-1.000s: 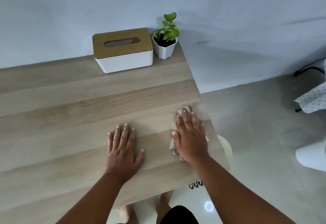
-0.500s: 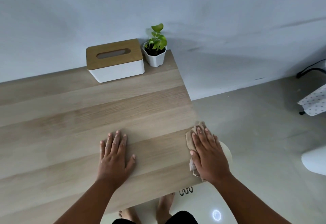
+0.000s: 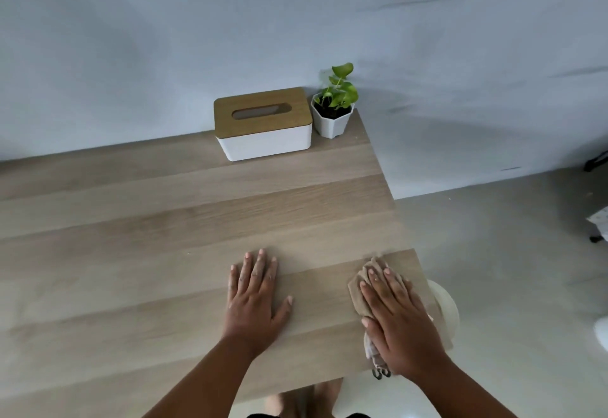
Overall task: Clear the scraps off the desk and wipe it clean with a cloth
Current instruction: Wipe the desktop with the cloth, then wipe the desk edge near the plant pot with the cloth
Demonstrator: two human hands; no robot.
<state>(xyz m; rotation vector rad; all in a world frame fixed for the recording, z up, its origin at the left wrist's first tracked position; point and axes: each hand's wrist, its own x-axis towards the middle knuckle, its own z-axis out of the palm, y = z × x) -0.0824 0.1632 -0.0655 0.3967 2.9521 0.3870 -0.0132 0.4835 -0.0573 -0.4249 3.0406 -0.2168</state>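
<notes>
Nearest the viewer, at the front edge of the desk (image 3: 138, 253), both hands are laid flat on the wood. The left hand (image 3: 255, 299) is spread with straight fingers and nothing is held in it; it seems to be used only as a brace. The right hand (image 3: 399, 322) is pressed palm-down, fingers extended, on a crumpled beige cloth (image 3: 360, 289), which is pinned against the desk near the right-hand edge, with a tail of it trailing back under the wrist toward the front edge. The cloth is not gripped; it is held down by the flat of the hand.

Beyond the right edge, a pale rounded object (image 3: 445, 305) is seen lower down beside the desk; what it is cannot be told. No scraps can be made out on the visible wood, so the clearing step is judged to be done and the wiping step to be in hand, with the near right corner being covered.

Farther back, against the wall, a white tissue box with a wooden lid (image 3: 263, 123) is set just beside a small potted plant (image 3: 334, 111). For the next move, steady downward pressure would be called for while the cloth is drawn across the unwiped middle and left, and care would be needed around those two items at the back.
</notes>
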